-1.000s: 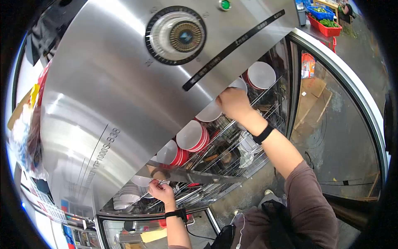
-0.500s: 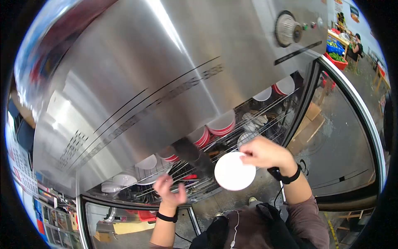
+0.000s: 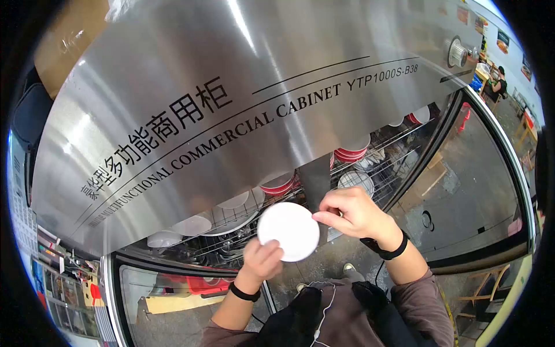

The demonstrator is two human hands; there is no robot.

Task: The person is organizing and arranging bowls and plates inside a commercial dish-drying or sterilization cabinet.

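A round white plate [image 3: 288, 229] is held in front of me by both hands. My left hand [image 3: 261, 260] grips its lower left edge, fingers curled behind it. My right hand [image 3: 348, 212] pinches its right rim with thumb and fingers. Each wrist wears a black band. Behind the plate stands a stainless steel commercial cabinet [image 3: 231, 104], open at the front. Its wire rack [image 3: 370, 168] holds white and red-rimmed bowls [image 3: 350, 151] and plates standing on edge.
The cabinet's glass door [image 3: 462, 191] hangs open to the right. More white dishes [image 3: 191, 225] sit on the rack at the left. A person sits at the far upper right beside a table. The concrete floor lies below, with my shoe [image 3: 349, 269] on it.
My right hand pulled a white plate out of the rack and brought it down and left. My left hand left the rack and took hold of the plate's lower edge. My head turned left.
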